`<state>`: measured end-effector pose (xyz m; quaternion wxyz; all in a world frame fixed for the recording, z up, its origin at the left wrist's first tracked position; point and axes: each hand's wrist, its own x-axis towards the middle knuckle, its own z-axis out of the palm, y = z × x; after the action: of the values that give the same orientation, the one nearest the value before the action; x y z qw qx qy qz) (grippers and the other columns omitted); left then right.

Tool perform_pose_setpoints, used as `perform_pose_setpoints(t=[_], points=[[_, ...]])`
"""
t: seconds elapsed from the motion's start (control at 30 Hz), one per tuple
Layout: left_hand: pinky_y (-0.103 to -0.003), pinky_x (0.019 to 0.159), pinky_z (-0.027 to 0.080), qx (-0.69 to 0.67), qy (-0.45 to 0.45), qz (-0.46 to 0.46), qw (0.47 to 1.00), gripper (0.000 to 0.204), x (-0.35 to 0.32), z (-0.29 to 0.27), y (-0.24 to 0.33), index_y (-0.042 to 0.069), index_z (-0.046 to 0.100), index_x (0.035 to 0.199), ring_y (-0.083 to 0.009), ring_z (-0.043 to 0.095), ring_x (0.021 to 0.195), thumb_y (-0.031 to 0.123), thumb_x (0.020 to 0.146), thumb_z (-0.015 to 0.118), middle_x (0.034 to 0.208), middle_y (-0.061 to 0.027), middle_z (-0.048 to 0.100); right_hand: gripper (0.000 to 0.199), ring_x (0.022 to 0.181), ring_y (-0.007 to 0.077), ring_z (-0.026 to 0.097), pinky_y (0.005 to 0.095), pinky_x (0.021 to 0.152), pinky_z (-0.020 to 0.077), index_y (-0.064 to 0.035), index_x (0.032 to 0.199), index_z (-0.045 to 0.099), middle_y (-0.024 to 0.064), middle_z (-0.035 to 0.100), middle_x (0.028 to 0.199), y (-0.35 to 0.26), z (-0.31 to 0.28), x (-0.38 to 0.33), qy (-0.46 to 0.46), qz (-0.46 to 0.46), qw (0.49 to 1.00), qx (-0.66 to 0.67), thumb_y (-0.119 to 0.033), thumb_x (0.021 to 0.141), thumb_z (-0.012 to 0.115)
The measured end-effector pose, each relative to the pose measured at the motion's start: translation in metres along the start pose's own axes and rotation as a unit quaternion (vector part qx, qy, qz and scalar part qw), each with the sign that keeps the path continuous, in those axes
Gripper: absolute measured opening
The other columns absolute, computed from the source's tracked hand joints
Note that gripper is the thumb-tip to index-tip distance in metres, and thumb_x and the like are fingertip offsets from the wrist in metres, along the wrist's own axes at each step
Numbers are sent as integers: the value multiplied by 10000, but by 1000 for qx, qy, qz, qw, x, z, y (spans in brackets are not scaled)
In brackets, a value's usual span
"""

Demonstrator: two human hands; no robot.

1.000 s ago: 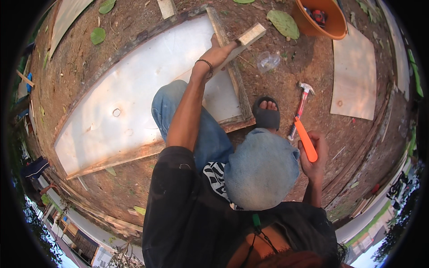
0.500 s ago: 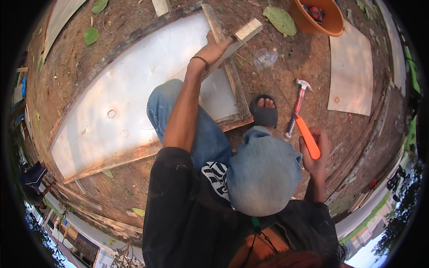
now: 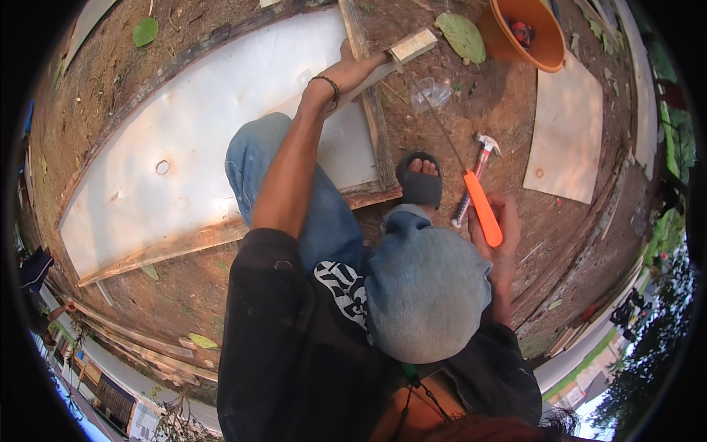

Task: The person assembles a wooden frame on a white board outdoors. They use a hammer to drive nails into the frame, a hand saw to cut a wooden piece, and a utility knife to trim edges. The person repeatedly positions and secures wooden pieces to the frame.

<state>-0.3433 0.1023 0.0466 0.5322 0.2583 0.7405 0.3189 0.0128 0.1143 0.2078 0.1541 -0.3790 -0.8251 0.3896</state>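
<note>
My left hand (image 3: 349, 79) is closed round a light wooden beam (image 3: 414, 46), pressing it across the edge of a wood-framed panel. The fingers on the beam's far side are partly hidden. In my right hand (image 3: 503, 227) is the orange handle of a handsaw (image 3: 482, 208). Its thin blade, seen nearly edge-on, runs up and left to the beam near its cut end, just right of my left hand. Whether the teeth have bitten into the wood is too small to tell. A claw hammer (image 3: 482, 153) with a red and blue handle lies on the ground beside the saw.
The pale panel (image 3: 162, 199) has a rough wooden rim and lies under my left knee. An orange bucket (image 3: 515, 37) with things inside stands at the far right, near a plywood sheet (image 3: 563, 132). A crumpled clear plastic piece (image 3: 431, 94) and a large leaf (image 3: 462, 37) lie beyond my sandal.
My right hand and the saw handle have moved forward and left, toward the beam, and the blade now shows more clearly. My left hand keeps its hold. The whole view has shifted slightly.
</note>
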Motion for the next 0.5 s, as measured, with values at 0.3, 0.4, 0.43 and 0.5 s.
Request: perform_pose_setpoints(t=[0.3, 0.4, 0.43, 0.5], points=[[-454, 710, 513, 19, 49, 31, 998, 1319, 6, 3, -16, -107, -55, 1583, -323, 643, 823, 750, 792, 561, 1088, -323, 608, 244, 603, 113, 614, 258, 584, 474, 6, 1062, 552, 74, 630, 693, -11, 10, 14, -11, -20, 999, -31, 43, 877, 708], [-554, 923, 514, -9, 22, 13, 1000, 1376, -7, -1, -6, -96, -38, 1594, -488, 639, 1152, 827, 765, 556, 1402, -455, 468, 227, 602, 99, 607, 246, 584, 471, 2, 1045, 552, 64, 630, 689, -7, 16, 16, -5, -1, 1000, 0, 31, 886, 712], [-555, 877, 527, -4, 19, 9, 1000, 1377, -8, 0, -1, -100, -40, 1592, -473, 674, 1078, 823, 766, 561, 1376, -461, 486, 221, 609, 95, 610, 246, 586, 474, 2, 1043, 552, 60, 636, 700, -8, 8, 7, -5, -1, 1000, -25, 29, 891, 710], [-553, 808, 541, -5, 18, 10, 1000, 1381, -10, 0, 3, -107, -37, 1590, -443, 717, 956, 819, 766, 571, 1326, -465, 521, 209, 623, 85, 616, 244, 590, 480, 1, 1040, 553, 53, 648, 720, -14, -10, -13, 3, 1, 997, -72, 26, 899, 705]])
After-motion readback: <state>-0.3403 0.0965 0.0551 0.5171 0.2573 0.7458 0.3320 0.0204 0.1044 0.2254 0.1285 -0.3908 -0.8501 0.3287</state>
